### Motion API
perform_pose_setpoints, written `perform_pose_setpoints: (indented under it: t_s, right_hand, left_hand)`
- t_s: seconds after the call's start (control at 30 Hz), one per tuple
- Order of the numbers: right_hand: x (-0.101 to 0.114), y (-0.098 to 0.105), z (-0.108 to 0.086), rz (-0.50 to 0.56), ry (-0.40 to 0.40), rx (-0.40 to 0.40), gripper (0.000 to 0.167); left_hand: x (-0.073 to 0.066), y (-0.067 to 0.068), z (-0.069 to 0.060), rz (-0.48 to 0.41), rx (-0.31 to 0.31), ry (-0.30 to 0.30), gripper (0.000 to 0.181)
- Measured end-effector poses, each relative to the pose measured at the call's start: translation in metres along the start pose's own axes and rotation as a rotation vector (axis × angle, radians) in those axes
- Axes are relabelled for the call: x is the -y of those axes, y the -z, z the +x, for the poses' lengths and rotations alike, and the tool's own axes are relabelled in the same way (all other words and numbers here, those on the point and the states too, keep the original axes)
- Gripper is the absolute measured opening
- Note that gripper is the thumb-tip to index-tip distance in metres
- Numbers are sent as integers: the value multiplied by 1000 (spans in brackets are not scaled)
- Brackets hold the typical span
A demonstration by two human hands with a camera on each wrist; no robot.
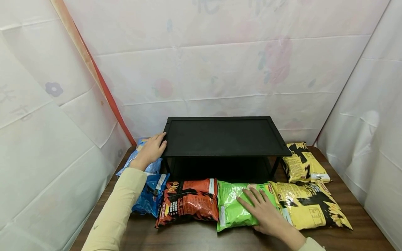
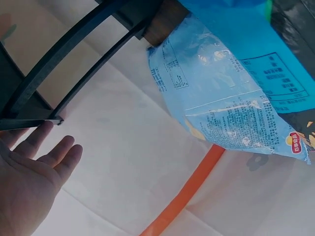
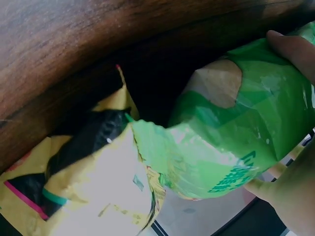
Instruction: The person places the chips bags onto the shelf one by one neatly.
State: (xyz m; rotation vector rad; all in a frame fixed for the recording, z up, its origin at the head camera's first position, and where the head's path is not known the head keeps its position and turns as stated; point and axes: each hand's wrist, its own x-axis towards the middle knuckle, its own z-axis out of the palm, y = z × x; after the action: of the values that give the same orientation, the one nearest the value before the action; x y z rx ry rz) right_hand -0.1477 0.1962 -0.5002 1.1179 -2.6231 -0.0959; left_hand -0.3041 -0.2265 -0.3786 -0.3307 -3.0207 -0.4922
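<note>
My left hand rests on the left edge of a low black shelf, its fingertips on the top. In the left wrist view the fingers are spread by a shelf corner. My right hand lies over a green snack bag, fingers splayed across its upper face. The right wrist view shows the thumb against the bag's lower side. A red snack bag stands left of the green one and a yellow snack bag right of it, all before the shelf.
A dark blue snack bag and a light blue snack bag lie by the shelf's left side. Another yellow bag sits at its right. Everything stands on a brown wooden table, with pale printed curtains around it.
</note>
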Motion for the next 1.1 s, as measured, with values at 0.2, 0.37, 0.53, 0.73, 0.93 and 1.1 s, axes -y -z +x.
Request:
perform_pose_setpoints:
  t_s: [0.2,0.37,0.53,0.73,0.93,1.1]
  right_hand:
    - [-2,4,2,24,-4,1,114]
    - [-3,9,2,61,-28,9,113]
    - [-5,14,2,133,-55,35,106]
    - [-9,19,4,200,-59,33,95]
    - [-13,26,6,263,-65,64,89]
    - [-17,30,8,255,-67,51,87]
  left_hand:
    - [0,-1,0,26,-14,-9,53]
    - [-1,-1,0,43,-38,-22,52]
    - [-2,0,-1,47,-51,-22,52]
    - [-1,-2,-2,50,-55,-18,52]
    - [-1,-3,-1,49,-59,-20,51]
    - [-1,-3,-1,43,-73,-24,51]
